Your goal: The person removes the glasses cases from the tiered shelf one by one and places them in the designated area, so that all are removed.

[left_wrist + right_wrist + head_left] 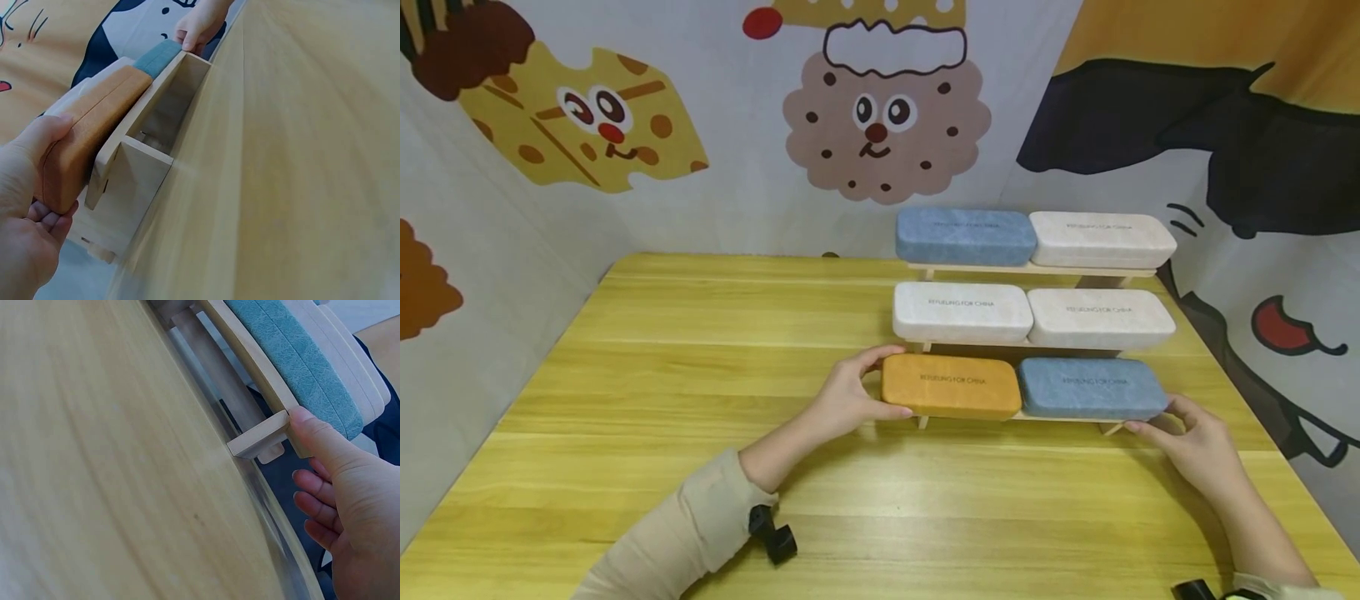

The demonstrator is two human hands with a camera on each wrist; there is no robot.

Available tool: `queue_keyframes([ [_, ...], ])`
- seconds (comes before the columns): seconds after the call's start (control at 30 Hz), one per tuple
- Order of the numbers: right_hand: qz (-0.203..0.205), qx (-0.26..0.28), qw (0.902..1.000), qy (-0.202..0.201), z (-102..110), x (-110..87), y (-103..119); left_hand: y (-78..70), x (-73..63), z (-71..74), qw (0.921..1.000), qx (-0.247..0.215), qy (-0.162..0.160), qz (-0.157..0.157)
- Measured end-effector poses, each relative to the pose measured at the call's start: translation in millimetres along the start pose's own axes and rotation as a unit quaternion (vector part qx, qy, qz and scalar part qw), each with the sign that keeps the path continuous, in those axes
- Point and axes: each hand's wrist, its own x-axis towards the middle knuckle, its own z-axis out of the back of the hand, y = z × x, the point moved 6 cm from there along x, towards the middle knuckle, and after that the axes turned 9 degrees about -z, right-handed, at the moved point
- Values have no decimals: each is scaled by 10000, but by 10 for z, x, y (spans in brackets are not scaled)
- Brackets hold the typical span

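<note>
An orange case (951,386) and a blue case (1092,388), both long and rounded, lie side by side on the lowest step of a wooden tiered rack (125,187). My left hand (859,392) grips the orange case's left end, the thumb along its front and the fingers round the back and underside. At the other end, my right hand (1202,446) holds the rack's corner beside the blue case. In the right wrist view its thumb (312,428) presses on the step's front edge, with the other fingers curled below.
A white case (962,311) and a cream case (1101,317) lie on the middle step. The top step bears another blue case (966,237) and a cream one (1103,239). A cartoon-printed cloth (730,208) hangs behind the wood-grain table (700,350).
</note>
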Motion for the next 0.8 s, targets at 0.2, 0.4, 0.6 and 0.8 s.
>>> queue_keyframes([
  [0.2,-48,23,10000,84,-11,7,-1,-51,-41,67,10000,-17,-32,-85],
  [0.4,-91,-75,9999,80,-13,4,0,-91,-87,149,9998,-172,-62,-115],
  [0.6,-61,-55,9999,58,-13,-8,-6,-156,-137,262,9988,-424,-166,-178],
  [0.8,-47,-11,10000,48,-2,-10,1,-209,-185,401,9967,-708,-342,-195],
])
